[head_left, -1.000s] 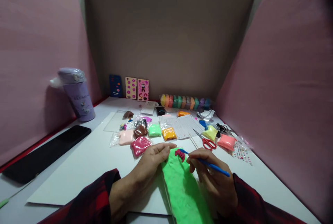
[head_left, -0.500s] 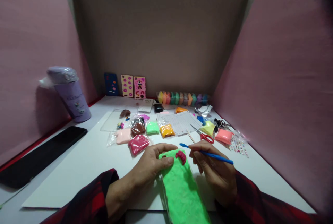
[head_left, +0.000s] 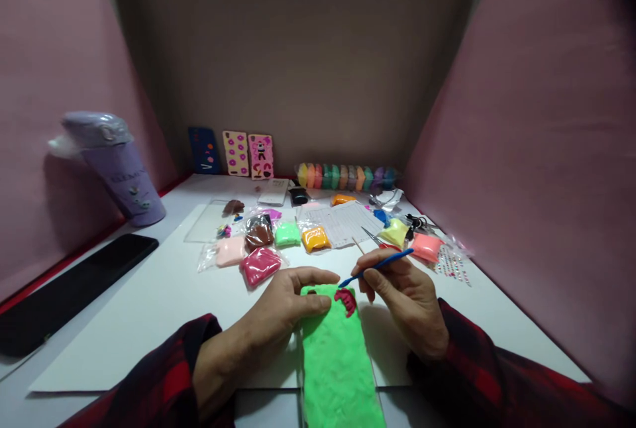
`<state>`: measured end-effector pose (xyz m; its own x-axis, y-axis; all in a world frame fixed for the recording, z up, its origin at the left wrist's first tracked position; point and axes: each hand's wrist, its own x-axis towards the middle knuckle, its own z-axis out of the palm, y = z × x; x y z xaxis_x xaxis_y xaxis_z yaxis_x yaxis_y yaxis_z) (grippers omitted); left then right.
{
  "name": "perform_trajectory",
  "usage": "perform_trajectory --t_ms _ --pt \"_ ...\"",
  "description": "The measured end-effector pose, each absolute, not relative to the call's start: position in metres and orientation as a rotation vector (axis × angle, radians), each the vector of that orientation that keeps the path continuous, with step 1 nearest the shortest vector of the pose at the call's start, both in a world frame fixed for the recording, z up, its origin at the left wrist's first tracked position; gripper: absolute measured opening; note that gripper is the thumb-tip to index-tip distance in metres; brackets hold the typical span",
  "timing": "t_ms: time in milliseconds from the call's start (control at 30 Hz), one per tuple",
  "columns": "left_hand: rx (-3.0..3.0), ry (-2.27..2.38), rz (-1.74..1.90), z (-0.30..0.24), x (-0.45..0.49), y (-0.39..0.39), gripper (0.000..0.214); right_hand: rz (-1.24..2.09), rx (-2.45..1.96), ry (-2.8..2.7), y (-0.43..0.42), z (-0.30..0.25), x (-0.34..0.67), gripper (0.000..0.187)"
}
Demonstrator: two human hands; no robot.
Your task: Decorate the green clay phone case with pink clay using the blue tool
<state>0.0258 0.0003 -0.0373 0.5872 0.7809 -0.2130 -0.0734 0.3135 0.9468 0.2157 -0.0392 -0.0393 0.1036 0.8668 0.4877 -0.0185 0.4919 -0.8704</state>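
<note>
A phone case [head_left: 338, 362] covered in bright green clay lies before me at the front edge of the white board. My left hand [head_left: 293, 302] grips its upper left part, thumb on the clay and fingers along the top edge. A curved, ridged piece of dark pink clay [head_left: 346, 302] sits near the case's top right corner. In a pen-like hold, my right hand [head_left: 402, 295] is closed on a blue modelling tool [head_left: 380, 266]. The tool's tip points down just above the pink piece; whether it touches, I cannot tell.
Bags of pink clay [head_left: 261, 267] and orange clay [head_left: 316, 238] lie beyond my hands, near a paper sheet [head_left: 342, 222] and scissors [head_left: 372, 237]. A black phone [head_left: 84, 289] and a purple tumbler [head_left: 119, 176] are at left. Decorated cases [head_left: 235, 153] lean on the back wall.
My right hand has tilted the blue tool so its tip now slants down to the pink piece. The case has turned slightly straighter, my left hand still on it. The view has shifted a little.
</note>
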Motion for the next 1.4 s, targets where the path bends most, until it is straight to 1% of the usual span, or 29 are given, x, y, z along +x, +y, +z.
perform_trajectory --t_ms 433,567,833,1400 --pt "1.132 0.769 0.622 -0.037 0.026 0.003 0.051 0.854 -0.804 -1.379 -0.04 -0.041 0.218 0.006" --pt "1.125 0.78 0.646 -0.034 0.027 0.001 0.05 0.897 -0.775 -1.394 -0.042 -0.042 0.217 0.006" --pt "1.148 0.748 0.633 -0.034 0.026 0.001 0.046 0.861 -0.786 -1.337 -0.038 -0.041 0.218 0.005" --pt "1.237 0.797 0.638 -0.027 0.026 -0.001 0.05 0.898 -0.701 -1.397 -0.043 -0.036 0.215 0.01"
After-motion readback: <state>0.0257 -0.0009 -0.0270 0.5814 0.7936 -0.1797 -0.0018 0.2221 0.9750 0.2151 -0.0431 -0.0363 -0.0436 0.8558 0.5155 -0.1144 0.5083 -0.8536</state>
